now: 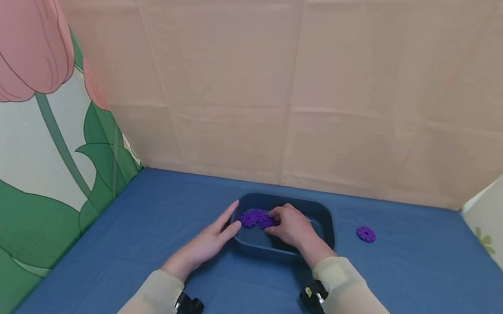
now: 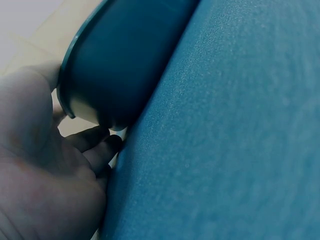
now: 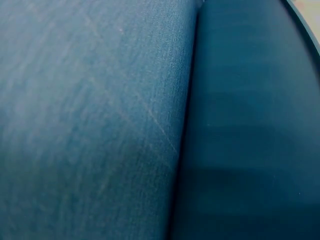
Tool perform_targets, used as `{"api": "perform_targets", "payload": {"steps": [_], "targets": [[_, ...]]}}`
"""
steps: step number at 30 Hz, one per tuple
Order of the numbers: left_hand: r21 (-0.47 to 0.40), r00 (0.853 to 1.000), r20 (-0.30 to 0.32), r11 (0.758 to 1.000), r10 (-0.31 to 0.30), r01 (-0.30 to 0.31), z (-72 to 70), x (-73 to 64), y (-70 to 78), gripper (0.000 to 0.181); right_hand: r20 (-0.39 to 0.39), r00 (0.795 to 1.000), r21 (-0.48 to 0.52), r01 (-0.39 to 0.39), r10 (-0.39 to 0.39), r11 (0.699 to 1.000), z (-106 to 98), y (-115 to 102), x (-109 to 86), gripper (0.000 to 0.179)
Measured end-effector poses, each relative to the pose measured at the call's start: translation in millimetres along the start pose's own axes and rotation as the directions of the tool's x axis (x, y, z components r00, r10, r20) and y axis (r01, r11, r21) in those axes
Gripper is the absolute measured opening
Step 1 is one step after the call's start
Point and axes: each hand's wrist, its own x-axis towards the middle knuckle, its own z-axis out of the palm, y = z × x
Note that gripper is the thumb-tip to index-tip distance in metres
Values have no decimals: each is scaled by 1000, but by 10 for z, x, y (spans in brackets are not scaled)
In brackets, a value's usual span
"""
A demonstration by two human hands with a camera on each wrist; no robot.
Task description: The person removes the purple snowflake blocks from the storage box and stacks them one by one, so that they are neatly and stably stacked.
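A dark blue tray (image 1: 283,253) with rounded corners sits on the blue cloth. My left hand (image 1: 207,242) grips the tray's left end, thumb at the rim; in the left wrist view, the hand's (image 2: 45,150) other fingers bend by the tray's (image 2: 120,65) lower edge. Inside the tray, toward its left, lie purple notched discs (image 1: 251,218), close together or overlapping. My right hand (image 1: 292,226) reaches in over the near right rim and pinches a purple disc (image 1: 265,222), partly covered by the fingertips. The right wrist view shows only cloth and the tray's outer wall (image 3: 250,130).
Another purple notched disc (image 1: 366,234) lies on the cloth to the right of the tray. A blue cloth (image 1: 121,257) covers the table. Behind it rises a tan sheet (image 1: 290,87), and a tulip-painted wall (image 1: 23,28) stands on the left.
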Motion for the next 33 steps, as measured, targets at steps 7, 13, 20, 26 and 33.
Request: {"api": "perform_targets", "payload": {"steps": [7, 13, 20, 26, 33], "targets": [[-5, 1000, 6, 1000, 4, -4, 1, -10, 9, 65, 3, 1000, -27, 6, -5, 1000, 22, -1, 11, 44], [-15, 1000, 15, 1000, 5, -4, -6, -10, 0, 70, 1, 1000, -29, 18, -18, 999, 29, -6, 17, 40], [-11, 1000, 11, 1000, 11, -11, 1, -3, 6, 70, -2, 1000, -33, 15, -15, 999, 16, -12, 3, 37], [-3, 1000, 0, 1000, 13, -13, 7, 0, 20, 69, -10, 999, -53, 36, -37, 998, 21, -9, 2, 37], [-9, 1000, 2, 1000, 11, -11, -2, -12, 23, 70, 0, 998, -83, 65, -65, 994, 52, -6, 27, 47]]}}
